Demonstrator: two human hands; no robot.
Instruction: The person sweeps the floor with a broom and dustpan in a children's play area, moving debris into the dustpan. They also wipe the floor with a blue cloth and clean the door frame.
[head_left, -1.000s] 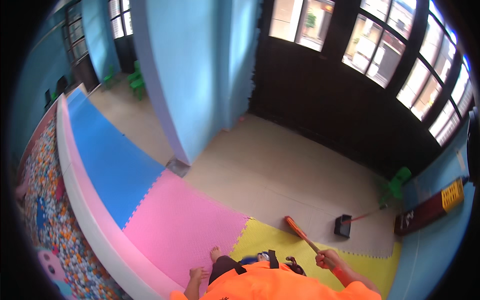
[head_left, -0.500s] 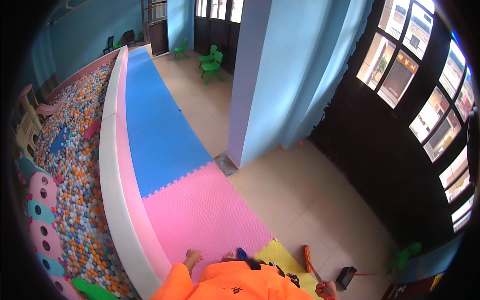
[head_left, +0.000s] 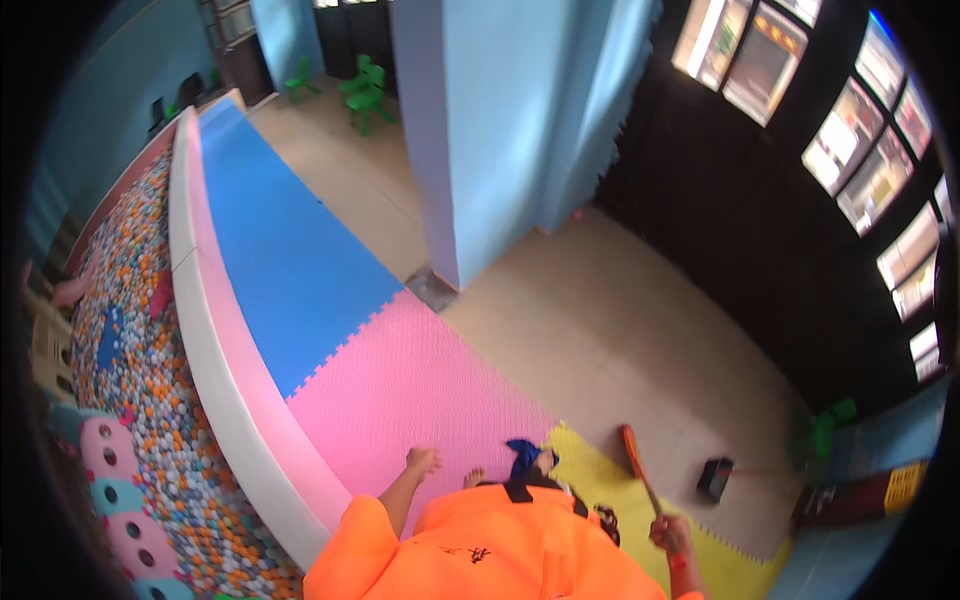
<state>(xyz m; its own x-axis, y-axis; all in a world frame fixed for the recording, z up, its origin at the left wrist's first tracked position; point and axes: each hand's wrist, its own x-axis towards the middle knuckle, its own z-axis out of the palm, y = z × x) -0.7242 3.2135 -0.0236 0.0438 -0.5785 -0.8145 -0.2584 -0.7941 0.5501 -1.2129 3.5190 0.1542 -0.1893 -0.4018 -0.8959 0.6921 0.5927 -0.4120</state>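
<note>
My right hand [head_left: 671, 534] is wrapped around the handle of a broom [head_left: 632, 450] with an orange head, which points away from me near the edge of the yellow mat [head_left: 592, 470]. A red band circles that wrist. My left hand [head_left: 423, 461] hangs over the pink mat [head_left: 420, 380], fingers loosely parted and nothing visible in them. On the floor right of the broom lies a black dustpan [head_left: 714, 480] with a thin reddish handle. A dark blue cloth-like item [head_left: 522, 456] shows by my feet; what it is cannot be made out.
Along the left runs a padded white and pink wall [head_left: 215, 365] of a ball pit [head_left: 170, 420]. A blue mat [head_left: 285, 240] stretches ahead. The light blue pillar [head_left: 490, 140] stands beyond the mats. Green chairs [head_left: 368, 98] stand farther back; another green chair [head_left: 828, 425] is at right.
My view has shifted, so the pillar and windows sit farther left and higher. Both hands appear higher in the picture. The broom stays in my right hand.
</note>
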